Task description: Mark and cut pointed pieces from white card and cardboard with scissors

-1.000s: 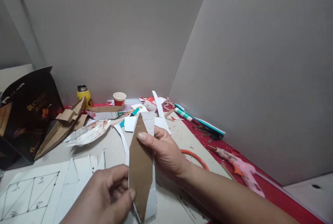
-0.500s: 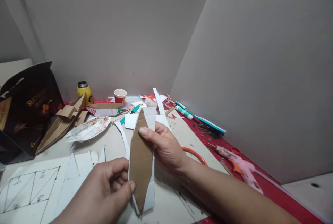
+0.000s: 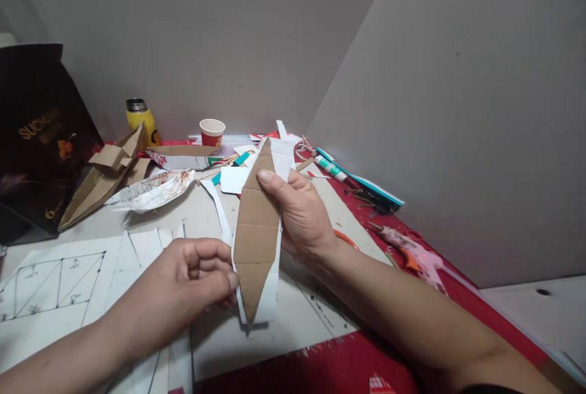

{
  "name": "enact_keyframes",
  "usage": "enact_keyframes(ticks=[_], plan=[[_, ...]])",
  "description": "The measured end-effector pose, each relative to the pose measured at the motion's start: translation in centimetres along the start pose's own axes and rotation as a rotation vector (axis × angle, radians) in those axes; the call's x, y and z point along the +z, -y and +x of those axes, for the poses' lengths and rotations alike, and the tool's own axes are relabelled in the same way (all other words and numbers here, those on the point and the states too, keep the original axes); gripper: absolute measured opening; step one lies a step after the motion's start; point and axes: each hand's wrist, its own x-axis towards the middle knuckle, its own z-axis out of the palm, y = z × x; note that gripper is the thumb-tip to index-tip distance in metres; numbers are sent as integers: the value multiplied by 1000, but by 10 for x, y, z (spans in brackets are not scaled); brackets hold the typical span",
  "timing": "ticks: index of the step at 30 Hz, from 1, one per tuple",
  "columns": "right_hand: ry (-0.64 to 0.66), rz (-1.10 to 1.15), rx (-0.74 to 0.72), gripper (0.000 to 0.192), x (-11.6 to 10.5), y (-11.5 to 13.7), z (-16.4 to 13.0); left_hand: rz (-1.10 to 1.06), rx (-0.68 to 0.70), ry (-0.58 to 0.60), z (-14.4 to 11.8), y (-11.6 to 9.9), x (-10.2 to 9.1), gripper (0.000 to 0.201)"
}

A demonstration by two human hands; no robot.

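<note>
Head view: the pointed cardboard piece (image 3: 256, 229) has been lifted slightly higher above the table (image 3: 293, 333), pinched by the left hand (image 3: 192, 278) at its lower edge and gripped near the tip by the right hand (image 3: 297, 211).

A home craft corner, by the look of it — a worktable (image 3: 284, 345) pushed into the angle of two plain grey walls (image 3: 238, 34). Around the red paper cup (image 3: 212, 132) at the back lie the signs of model-making: cardboard offcuts, a folded cardboard boat (image 3: 103, 177) well to the cup's left, a glue tube (image 3: 330, 168) to its right. Farther right sits a pink glue gun (image 3: 414, 254). Nearer than the cup, at the left edge, a sheet with a pencilled pattern (image 3: 50, 287) — and a dark gift bag (image 3: 36, 144) beyond it.
</note>
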Motion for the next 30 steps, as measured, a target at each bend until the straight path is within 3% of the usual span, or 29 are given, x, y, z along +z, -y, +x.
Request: enact_keyframes(ticks=[4,16,30], plan=[[-37,-23,-36,16,0,1,2,-33,-47,29,1,5,3,10],[-76,-32,-58,13,0,-5,3,-4,-13,-74,7,14,8,14],[-76,-34,-30,17,2,-4,-2,-41,64,-30,2,15,12,14]])
